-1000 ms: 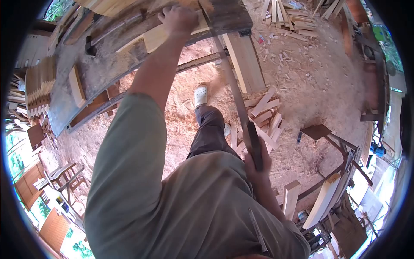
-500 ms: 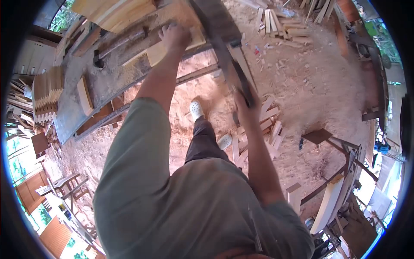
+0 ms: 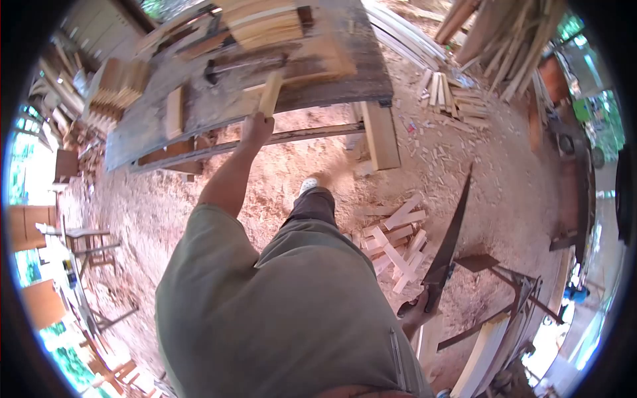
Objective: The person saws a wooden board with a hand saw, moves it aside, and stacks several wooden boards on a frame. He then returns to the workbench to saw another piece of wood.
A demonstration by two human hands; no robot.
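Note:
My left hand (image 3: 256, 129) is closed around the near end of a short wooden block (image 3: 270, 94), which sticks out over the front edge of the workbench (image 3: 318, 96). Low at my right side, my right hand (image 3: 416, 316) grips a handsaw (image 3: 446, 262) by its handle. The saw's dark blade points up and away, over the floor. Behind the block on the bench lie a thin board (image 3: 321, 73) and a hammer (image 3: 211, 71).
Stacked boards (image 3: 262, 23) and notched wooden pieces (image 3: 118, 86) sit on the bench, with one loose block (image 3: 174, 111) nearby. Offcuts (image 3: 398, 242) are piled on the sawdust-covered floor (image 3: 279, 169). A metal-legged frame (image 3: 514, 278) and leaning planks (image 3: 481, 355) stand at right.
The handsaw has swung from the bench edge down to my right side. My left hand, earlier on the board upon the bench, now holds a short block at the front edge.

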